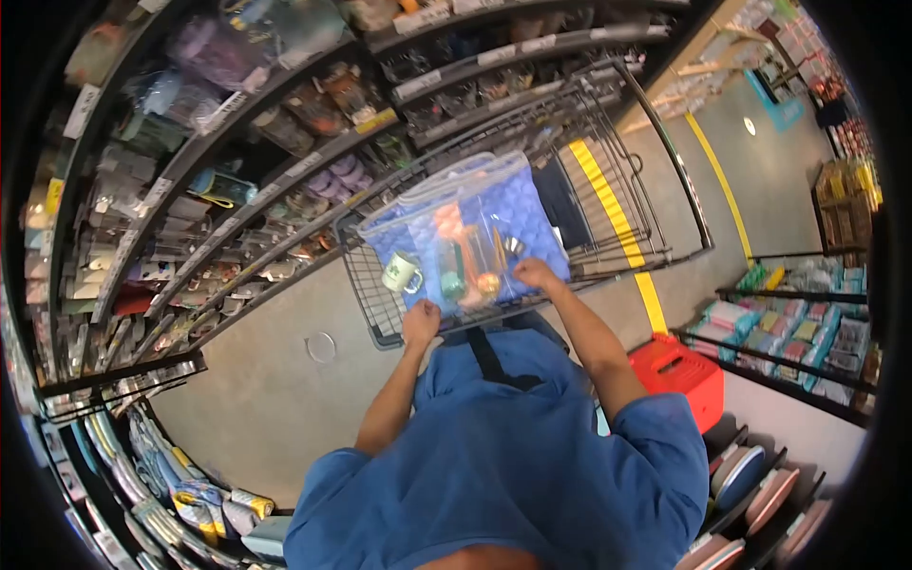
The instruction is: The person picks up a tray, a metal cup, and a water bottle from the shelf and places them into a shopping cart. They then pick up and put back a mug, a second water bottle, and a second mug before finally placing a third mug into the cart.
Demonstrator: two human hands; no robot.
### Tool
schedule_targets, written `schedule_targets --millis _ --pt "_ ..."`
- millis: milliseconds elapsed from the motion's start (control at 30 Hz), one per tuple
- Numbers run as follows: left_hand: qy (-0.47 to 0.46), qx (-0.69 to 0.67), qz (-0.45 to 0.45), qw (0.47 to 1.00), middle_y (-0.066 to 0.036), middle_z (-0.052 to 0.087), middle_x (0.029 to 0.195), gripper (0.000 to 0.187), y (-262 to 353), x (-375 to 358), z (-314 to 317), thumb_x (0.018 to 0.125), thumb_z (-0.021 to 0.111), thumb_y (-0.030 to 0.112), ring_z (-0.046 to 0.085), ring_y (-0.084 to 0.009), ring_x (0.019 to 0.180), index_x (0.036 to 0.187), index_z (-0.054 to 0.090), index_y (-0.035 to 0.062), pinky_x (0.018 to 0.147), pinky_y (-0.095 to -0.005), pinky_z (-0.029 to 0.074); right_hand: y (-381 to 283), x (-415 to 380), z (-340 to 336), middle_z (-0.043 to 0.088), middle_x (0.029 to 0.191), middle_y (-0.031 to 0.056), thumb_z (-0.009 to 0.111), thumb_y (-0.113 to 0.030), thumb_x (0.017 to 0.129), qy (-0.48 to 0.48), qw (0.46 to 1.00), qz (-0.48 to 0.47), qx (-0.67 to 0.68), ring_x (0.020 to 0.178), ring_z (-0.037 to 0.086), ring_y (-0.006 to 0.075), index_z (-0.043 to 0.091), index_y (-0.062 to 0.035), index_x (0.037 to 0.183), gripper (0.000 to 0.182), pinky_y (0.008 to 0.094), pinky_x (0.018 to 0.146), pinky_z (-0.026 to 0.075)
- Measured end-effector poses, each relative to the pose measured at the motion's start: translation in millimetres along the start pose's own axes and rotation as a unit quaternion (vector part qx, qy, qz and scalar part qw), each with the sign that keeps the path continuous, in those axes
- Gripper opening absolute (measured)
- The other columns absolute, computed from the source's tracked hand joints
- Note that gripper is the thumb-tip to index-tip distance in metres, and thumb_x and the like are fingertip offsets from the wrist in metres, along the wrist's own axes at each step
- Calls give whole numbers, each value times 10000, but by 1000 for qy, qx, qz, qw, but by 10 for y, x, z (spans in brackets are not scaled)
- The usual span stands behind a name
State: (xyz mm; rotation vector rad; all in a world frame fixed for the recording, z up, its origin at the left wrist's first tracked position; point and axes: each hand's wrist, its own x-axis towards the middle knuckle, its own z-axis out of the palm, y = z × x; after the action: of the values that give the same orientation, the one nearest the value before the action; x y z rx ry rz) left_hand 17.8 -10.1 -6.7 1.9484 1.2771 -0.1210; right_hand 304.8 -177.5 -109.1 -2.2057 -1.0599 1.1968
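Observation:
A wire shopping cart (366,309) stands in front of me. In it lies a large clear plastic bag with a blue, bumpy padded item (532,209) inside. On top rest a white mug (399,273) with a green print and clear packaging (470,249) with orange, teal and copper-coloured things, too blurred to name. My left hand (422,321) is closed at the cart's near rim, just below the mug. My right hand (539,274) has its fingers curled by the bag's near right side, beside a small metallic item (514,246). What either hand grips is hidden.
Shelves (228,214) packed with wrapped goods run along the left and front. A red plastic container (676,380) is near my right elbow. More racks hold packaged goods (788,323) at right and round items (741,475) at lower right. Folded textiles (190,484) sit lower left.

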Motion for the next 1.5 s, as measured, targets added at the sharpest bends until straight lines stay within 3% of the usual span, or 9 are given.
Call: schedule_targets --millis 233,500,567,700,767,933,1100,1400,1500 --pt "4 -38 18 999 -131 693 778 169 -30 129 79 786 609 211 678 -280 747 835 681 67 691 -374 519 -205 -34 -174 665 700 28 640 -173 785 188 952 113 214 641 627 121 699 -47 834 148 284 554 488" --pt "-18 -89 148 985 -136 686 783 166 974 416 569 814 611 188 663 -228 688 875 682 51 647 -350 509 -99 -65 -807 667 819 21 621 -202 815 75 936 184 291 640 616 120 667 -75 978 212 270 515 479" --pt "-59 -62 259 962 -104 669 724 187 1133 583 813 813 634 191 639 -179 653 937 684 60 638 -331 512 -63 27 -872 666 837 20 624 -232 822 63 939 209 265 631 613 120 663 -87 1009 240 265 509 479" --pt "-228 -128 124 957 -78 662 768 283 1478 758 1085 818 643 201 626 -165 669 1075 648 81 611 -330 520 51 271 -914 661 898 21 627 -259 829 14 942 210 262 685 621 134 654 -109 1055 273 292 558 498" --pt "-281 -236 -84 926 -69 642 840 471 1658 818 1173 819 657 235 607 -176 657 1260 536 121 565 -326 515 114 393 -847 654 960 28 632 -282 833 -11 933 211 290 762 625 158 645 -120 1090 305 343 621 512" --pt "-250 -254 -167 919 -80 591 858 654 1526 880 1597 787 689 249 563 -183 646 1375 404 213 528 -336 504 284 743 -556 648 924 49 624 -346 847 -39 949 179 255 741 607 199 650 -119 1091 334 380 630 508" --pt "-245 -240 -192 920 -64 584 850 570 1399 1001 1878 778 677 235 565 -186 658 1311 477 201 540 -354 508 564 1036 -287 656 864 50 625 -350 850 -107 980 105 130 729 606 192 669 -119 1033 298 360 597 497" --pt "-268 -202 -145 931 -12 571 1004 483 1574 1016 1712 818 637 296 546 -166 869 1272 514 188 673 -391 502 493 714 -310 663 843 51 636 -259 841 -83 916 192 343 721 617 195 706 -83 954 220 349 623 513" --pt "-261 -289 -211 897 -50 540 1105 507 1664 1006 1634 790 660 285 524 -207 944 1268 518 197 751 -420 498 577 725 -189 659 867 37 622 -220 850 -85 908 208 352 741 609 153 709 -94 923 170 338 635 500"
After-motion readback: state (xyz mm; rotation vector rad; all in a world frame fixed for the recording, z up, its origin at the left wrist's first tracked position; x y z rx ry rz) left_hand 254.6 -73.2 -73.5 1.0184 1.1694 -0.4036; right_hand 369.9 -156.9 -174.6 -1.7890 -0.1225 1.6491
